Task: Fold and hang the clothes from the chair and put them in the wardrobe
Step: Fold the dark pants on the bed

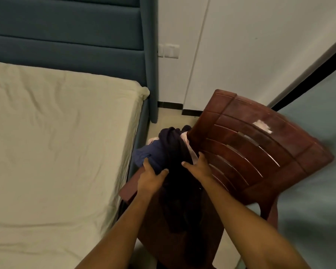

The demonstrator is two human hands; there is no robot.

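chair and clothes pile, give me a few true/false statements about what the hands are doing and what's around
1. Both hands are on the pile of clothes on the chair. True: left hand and right hand both touch it.
2. The chair is blue. False: it is reddish brown.
3. A bed with a pale sheet lies left of the chair. True.
4. The clothes are folded in a neat stack. False: they lie bunched in a heap.
5. A dark garment lies spread on the bed. False: nothing lies on the visible sheet.

brown chair (260, 152), clothes (173, 152) piled on seat
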